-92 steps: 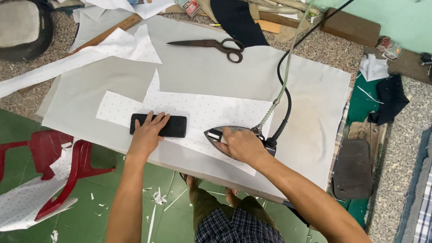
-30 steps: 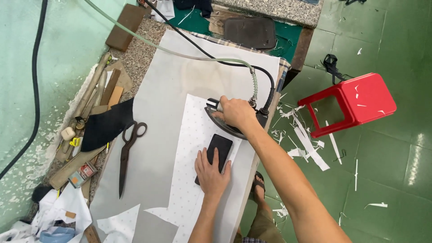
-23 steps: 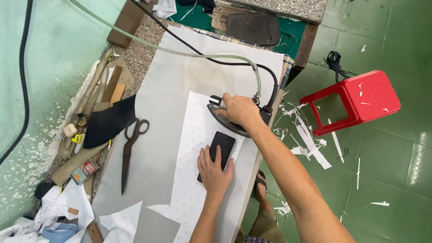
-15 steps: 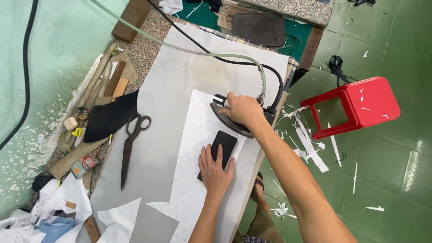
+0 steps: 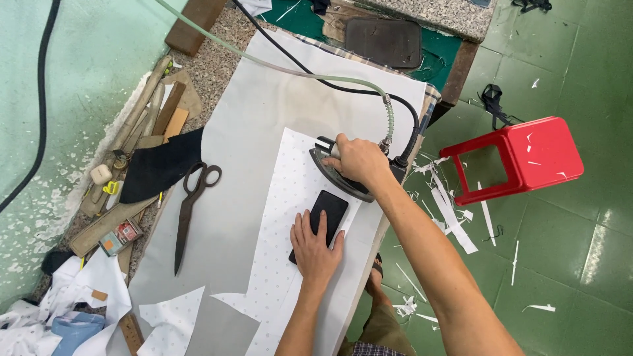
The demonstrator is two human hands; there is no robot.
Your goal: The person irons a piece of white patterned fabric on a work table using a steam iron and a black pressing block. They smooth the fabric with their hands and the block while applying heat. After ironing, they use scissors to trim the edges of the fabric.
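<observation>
My right hand [image 5: 359, 162] grips the handle of a steam iron [image 5: 328, 166] that rests on a white dotted fabric strip [image 5: 285, 198], near the table's right edge. A green hose and a black cord run from the iron's back end toward the far side. My left hand [image 5: 314, 245] lies flat, fingers spread, on a black rectangular block [image 5: 331, 209] that presses the same fabric just in front of the iron. The fabric lies on a grey pressing cloth [image 5: 244, 145] covering the table.
Large dark scissors [image 5: 190, 209] lie left of the fabric. Dark cloth [image 5: 158, 170], wooden sticks and small tools crowd the table's left edge. A dark pad [image 5: 384, 41] sits at the far end. A red plastic stool [image 5: 521, 157] stands on the green floor amid paper scraps.
Since three seconds ago the view has swung round the table. Over the last second both hands, iron and block have hardly moved; only the camera shifted slightly.
</observation>
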